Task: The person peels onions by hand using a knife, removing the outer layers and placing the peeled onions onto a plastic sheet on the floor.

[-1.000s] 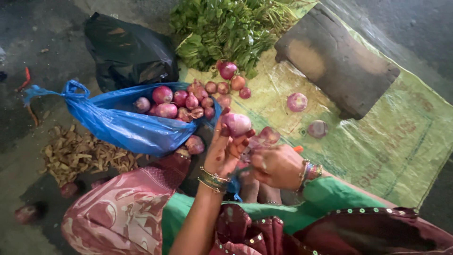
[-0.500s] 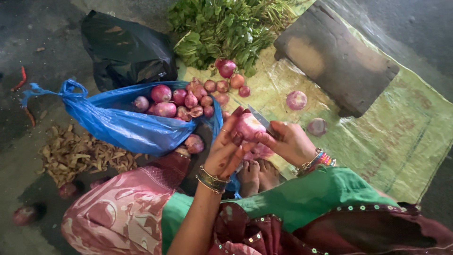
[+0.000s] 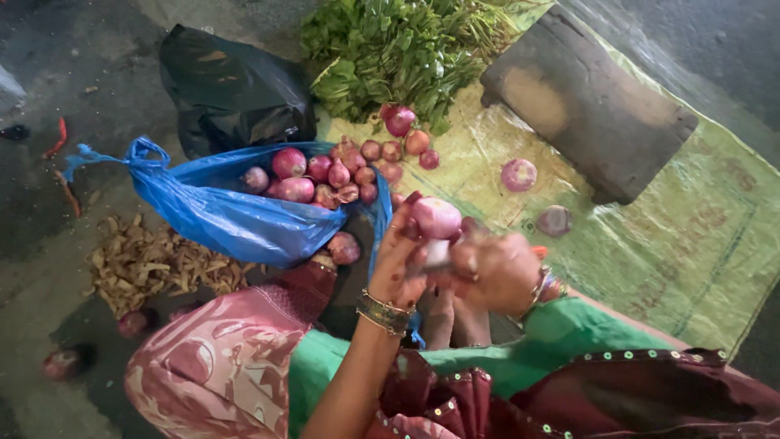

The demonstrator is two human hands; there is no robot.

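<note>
Above the person's lap, the left hand (image 3: 400, 256) and right hand (image 3: 497, 272) meet around one onion (image 3: 436, 217), both closed on it: the left fingers curl up its near side, the right hand presses in from the other side, blurred. A pale sliver hangs below the onion between the hands; whether it is peel or a blade cannot be told. Bangles circle both wrists.

Just left of the hands lies one blue bag (image 3: 231, 219), open, with about nine red onions showing inside and one more (image 3: 344, 247) beside its lower edge. Beyond it, five loose onions (image 3: 400, 120) cluster by a heap of greens (image 3: 398, 53). Two peeled onions (image 3: 518, 174) rest apart on the green mat (image 3: 691, 244), near one dark wooden board (image 3: 585, 102). One black bag (image 3: 231, 85) sits behind the blue one; a pile of dry peels (image 3: 150, 264) lies on the floor to the left.
</note>
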